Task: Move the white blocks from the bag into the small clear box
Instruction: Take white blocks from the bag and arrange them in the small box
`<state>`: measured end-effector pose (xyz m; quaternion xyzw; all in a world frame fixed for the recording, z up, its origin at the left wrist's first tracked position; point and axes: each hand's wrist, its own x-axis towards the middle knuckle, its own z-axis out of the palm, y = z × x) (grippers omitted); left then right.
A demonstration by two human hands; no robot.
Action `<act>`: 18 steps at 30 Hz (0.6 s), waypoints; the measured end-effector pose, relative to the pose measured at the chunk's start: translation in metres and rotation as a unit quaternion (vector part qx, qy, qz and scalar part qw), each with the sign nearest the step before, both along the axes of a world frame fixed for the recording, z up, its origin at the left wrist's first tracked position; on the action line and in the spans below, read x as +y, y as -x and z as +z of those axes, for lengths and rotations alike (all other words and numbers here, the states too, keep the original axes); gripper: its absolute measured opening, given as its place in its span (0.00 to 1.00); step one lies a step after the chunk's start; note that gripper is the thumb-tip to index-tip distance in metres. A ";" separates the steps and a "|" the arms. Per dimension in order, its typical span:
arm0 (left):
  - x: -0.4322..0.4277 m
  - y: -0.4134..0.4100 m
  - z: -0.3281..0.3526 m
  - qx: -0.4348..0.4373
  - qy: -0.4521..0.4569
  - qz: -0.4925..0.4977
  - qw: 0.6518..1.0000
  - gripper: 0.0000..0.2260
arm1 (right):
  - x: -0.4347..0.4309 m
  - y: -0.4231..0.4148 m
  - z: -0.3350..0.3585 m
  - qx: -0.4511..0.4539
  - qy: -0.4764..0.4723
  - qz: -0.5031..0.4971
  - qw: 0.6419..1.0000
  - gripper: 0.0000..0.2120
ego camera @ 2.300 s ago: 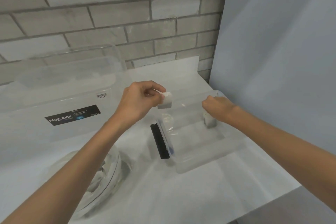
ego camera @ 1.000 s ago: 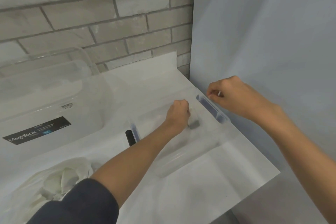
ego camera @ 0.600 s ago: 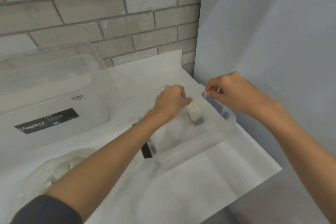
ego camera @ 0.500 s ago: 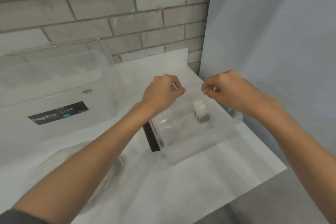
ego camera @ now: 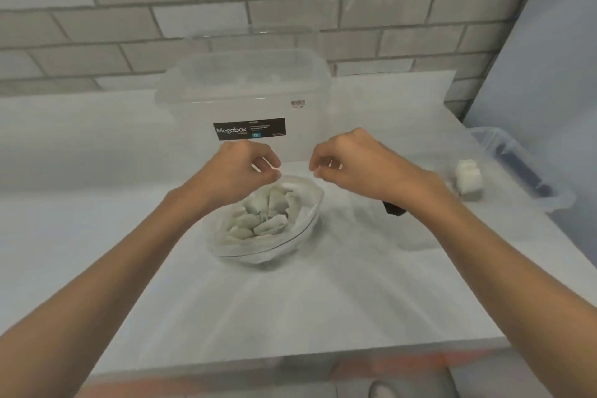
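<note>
A clear plastic bag lies open at the table's middle, with several white blocks heaped inside. My left hand hovers over the bag's far left rim, its curled fingers meeting the thumb. My right hand hangs just right of it over the far right rim, fingers curled too. No block shows in either hand. The small clear box stands at the right edge, with two white blocks inside it.
A large clear Megabox tub stands behind the bag against the brick wall. A black latch of the small box pokes out under my right wrist. A blue-grey panel closes off the right side.
Both hands have left the small box empty after setting blocks in it. They have swung left and now hover over the bag. The view has turned left with them.
</note>
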<state>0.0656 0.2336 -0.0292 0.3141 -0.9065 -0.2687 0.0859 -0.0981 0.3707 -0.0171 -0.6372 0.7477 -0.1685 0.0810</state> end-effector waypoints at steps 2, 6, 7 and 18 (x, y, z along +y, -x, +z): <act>-0.005 -0.019 -0.011 -0.021 -0.008 0.002 1.000 0.07 | -0.014 -0.022 -0.011 -0.012 -0.010 0.035 0.999 0.06; -0.009 -0.040 -0.037 -0.056 -0.001 -0.002 0.998 0.15 | -0.042 -0.047 -0.041 -0.025 -0.064 0.045 0.997 0.09; -0.008 -0.042 -0.043 -0.070 0.018 -0.005 0.997 0.18 | -0.049 -0.050 -0.049 -0.017 -0.081 0.039 0.996 0.10; 0.007 -0.044 -0.082 -0.069 0.123 0.003 0.990 0.16 | -0.061 -0.067 -0.075 0.095 -0.171 0.018 0.981 0.08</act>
